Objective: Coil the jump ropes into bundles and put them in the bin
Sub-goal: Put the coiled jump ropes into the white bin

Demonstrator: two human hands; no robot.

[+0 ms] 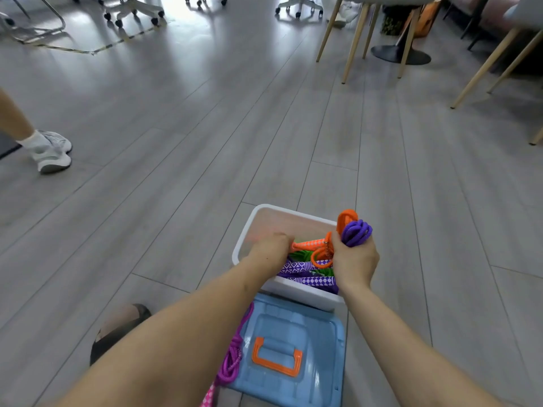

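Observation:
A white translucent bin [266,214] stands on the floor in front of me. My right hand [354,261] grips a coiled bundle of purple rope [357,232] and orange rope [346,217] above the bin's right rim. My left hand [271,249] reaches into the bin with curled fingers beside an orange patterned handle [308,244]; what it holds is hidden. Purple-and-white patterned handles [311,279] and green rope [301,255] lie inside the bin. A loose pink-purple jump rope [232,362] lies on the floor beside the lid.
The bin's blue lid [293,333] with an orange handle [276,361] lies on the floor just before the bin. Another person's foot in a white shoe [51,154] stands at the left. Chair legs [354,45] and office chair bases [133,10] stand farther back.

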